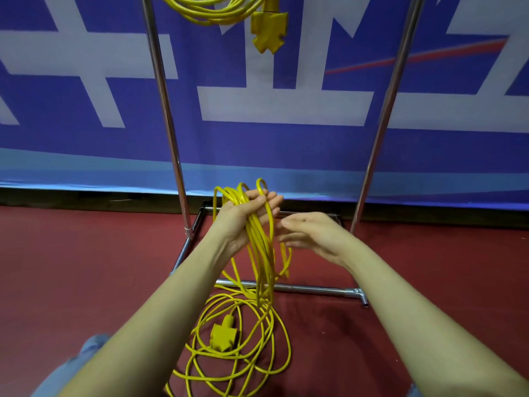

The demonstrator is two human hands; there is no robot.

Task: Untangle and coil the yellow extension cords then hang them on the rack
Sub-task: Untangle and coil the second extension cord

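Forearms: two bare forearms reach forward from the bottom edge, with blue trouser fabric [71,365] at the lower left.
Cord on floor: loose yellow extension cord [237,353] lies in overlapping rings on the red floor [86,267], between the forearms; its yellow socket block [223,336] rests on the rings.
Left hand: the left hand [246,216] is raised above the floor pile, its grip curled round a bundle of gathered loops [257,247] of the same cord; loop tops stick up above the fingers and the strands hang down to the pile.
Right hand: the right hand [309,233] sits just beside the hanging strands, fingers straight and spread, blurred; whether it touches the cord I cannot tell.
Rack: a chrome rack [169,121] stands behind the hands, two uprights rising from a base frame on the floor.
Hung cord: a coiled yellow cord [211,11] hangs at the top edge between the uprights, its socket block [269,30] dangling below.
Backdrop: a blue banner [286,144] with large white shapes.
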